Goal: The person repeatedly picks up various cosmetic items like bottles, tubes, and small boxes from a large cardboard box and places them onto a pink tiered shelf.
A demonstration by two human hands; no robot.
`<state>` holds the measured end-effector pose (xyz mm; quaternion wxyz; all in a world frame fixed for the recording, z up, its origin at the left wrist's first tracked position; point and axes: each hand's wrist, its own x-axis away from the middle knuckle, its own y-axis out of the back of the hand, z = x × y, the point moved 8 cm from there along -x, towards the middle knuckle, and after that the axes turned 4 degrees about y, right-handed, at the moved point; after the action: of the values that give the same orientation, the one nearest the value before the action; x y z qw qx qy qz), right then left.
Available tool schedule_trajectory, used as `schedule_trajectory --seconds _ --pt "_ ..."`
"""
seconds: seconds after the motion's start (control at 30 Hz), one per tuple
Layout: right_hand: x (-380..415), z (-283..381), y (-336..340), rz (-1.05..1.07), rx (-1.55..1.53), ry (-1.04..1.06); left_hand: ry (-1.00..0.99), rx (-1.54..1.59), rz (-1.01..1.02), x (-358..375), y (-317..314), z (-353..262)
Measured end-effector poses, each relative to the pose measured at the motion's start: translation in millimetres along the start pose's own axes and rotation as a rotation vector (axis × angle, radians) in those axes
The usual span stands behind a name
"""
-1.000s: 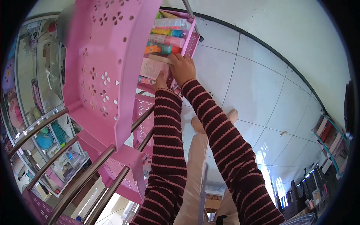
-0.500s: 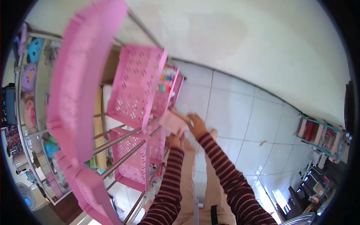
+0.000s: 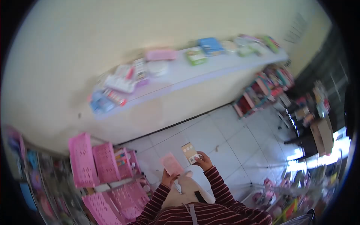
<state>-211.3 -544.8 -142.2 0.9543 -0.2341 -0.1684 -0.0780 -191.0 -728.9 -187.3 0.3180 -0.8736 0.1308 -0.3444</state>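
Observation:
My left hand (image 3: 170, 180) grips a flat pink packet or box (image 3: 171, 163) by its lower end; its print is too blurred to read. In my right hand (image 3: 204, 162) is a small tan and white box (image 3: 190, 152) with pale round marks and a square code near the fingers. The two items are held side by side, a little apart, above the tiled floor and in front of my legs. Left of my hands stands a rack with pink perforated baskets (image 3: 106, 162), one of which holds small colourful packages (image 3: 121, 158).
A white wall shelf (image 3: 176, 79) carries several boxes and packets, among them a blue box (image 3: 210, 45). At the right stands a teal-edged rack (image 3: 254, 98) with goods. An open cardboard box (image 3: 321, 135) lies beyond it. Toy-like items fill shelves at the far left.
My view has swung up and right, bringing the wall shelf into sight. My hands, close together at the baskets before, are now away from them and apart, each with its own item.

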Motion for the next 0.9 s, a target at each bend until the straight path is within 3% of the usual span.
schedule_trajectory --seconds 0.23,0.33,0.47,0.53,0.7,0.9 --pt "56.8 109.4 60.4 -0.087 -0.441 0.362 -0.007 -0.131 0.376 -53.8 -177.2 -40.4" --pt "76.5 123.5 83.0 -0.062 -0.556 0.513 0.133 -0.109 0.534 -64.7 -222.5 -21.8" --pt "102.5 145.4 134.9 -0.312 -0.511 0.718 0.223 -0.259 0.662 -90.5 -262.9 21.3" --pt "108.1 159.5 160.2 -0.356 -0.504 0.798 0.393 -0.142 0.679 -98.5 -283.6 41.4" --pt "101.6 208.1 221.1 -0.292 -0.731 0.947 0.531 -0.212 0.782 -149.9 -349.0 79.0" --pt "108.6 269.2 290.0 -0.503 -0.754 1.106 0.695 -0.329 0.817 -216.9 -463.9 101.3"
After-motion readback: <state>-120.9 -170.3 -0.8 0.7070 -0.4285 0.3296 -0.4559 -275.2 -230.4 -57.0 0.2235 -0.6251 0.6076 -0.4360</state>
